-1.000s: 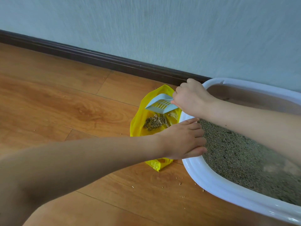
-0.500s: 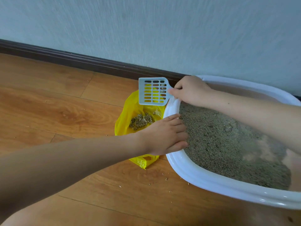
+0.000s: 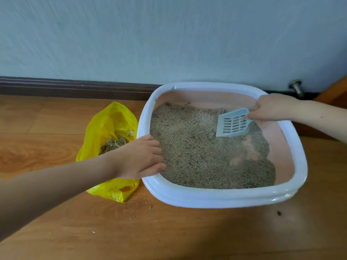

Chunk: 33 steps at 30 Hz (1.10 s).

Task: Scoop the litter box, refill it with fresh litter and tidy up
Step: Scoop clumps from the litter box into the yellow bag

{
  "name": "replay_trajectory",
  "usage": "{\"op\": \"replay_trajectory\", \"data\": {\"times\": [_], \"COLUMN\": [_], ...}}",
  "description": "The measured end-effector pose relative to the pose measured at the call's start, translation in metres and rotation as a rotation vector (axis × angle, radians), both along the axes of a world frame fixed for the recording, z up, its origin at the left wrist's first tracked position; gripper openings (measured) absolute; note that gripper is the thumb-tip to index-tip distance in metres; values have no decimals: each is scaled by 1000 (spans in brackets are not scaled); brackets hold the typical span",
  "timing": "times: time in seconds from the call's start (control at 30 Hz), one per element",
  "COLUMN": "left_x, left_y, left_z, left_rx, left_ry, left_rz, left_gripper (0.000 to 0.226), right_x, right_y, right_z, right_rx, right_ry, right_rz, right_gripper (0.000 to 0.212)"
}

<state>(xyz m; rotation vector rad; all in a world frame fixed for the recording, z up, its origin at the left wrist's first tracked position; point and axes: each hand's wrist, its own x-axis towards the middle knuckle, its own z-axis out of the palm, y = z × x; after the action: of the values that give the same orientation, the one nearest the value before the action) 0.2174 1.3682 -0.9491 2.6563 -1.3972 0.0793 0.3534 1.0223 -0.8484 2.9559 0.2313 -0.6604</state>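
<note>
Plastic is doing all the work here: the right hand is gripping the handle of the pale blue scoop, fingers curled tight round it, and the slotted blade is tilting down into the far right part of the litter. The left hand is lying over the near-left rim of the litter box, fingers fairly straight and draped inward onto the grains; it seems to be steadying the box rather than holding anything, though the fingertips are partly hidden.

Just left of the box, the yellow bag is sitting open on the floor with a heap of scooped clumps inside. Its mouth is slumping, and the left forearm is crossing over it.

Several risks are showing. Litter is lying thin at the right, where the pink bottom is peeking through, so a hard dig is likely to scrape the tray and break clumps into bits that fall through the slots. Carrying a full scoop across the whole box to the bag is inviting spills; stray grains are already dotting the floor in front. A nudge from the arm could also tip the bag.
</note>
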Motion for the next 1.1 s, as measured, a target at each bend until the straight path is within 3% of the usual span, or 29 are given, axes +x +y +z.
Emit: {"op": "replay_trajectory", "data": {"times": [0.17,0.27,0.57,0.73,0.97,1.1], "left_x": [-2,-6,-22,-23,-23,-25], "left_y": [0,-1,17,13,14,14], "left_z": [-2,1,-5,-2,-1,-1], "left_rx": [-34,-36,-3,3,19,9], "left_ry": [-13,9,39,49,58,66], "left_rz": [13,34,211,227,219,222], "left_gripper": [39,37,46,43,38,42], "right_x": [-4,-6,-13,-11,-21,-32], "right_y": [-39,-34,12,51,49,46], "right_z": [-25,-43,-85,-99,-107,-101], "right_rx": [-132,-93,260,325,619,796], "right_ry": [19,65,82,100,183,136], "right_rz": [26,71,28,38,-149,-277], "right_gripper": [44,48,41,40,31,28]}}
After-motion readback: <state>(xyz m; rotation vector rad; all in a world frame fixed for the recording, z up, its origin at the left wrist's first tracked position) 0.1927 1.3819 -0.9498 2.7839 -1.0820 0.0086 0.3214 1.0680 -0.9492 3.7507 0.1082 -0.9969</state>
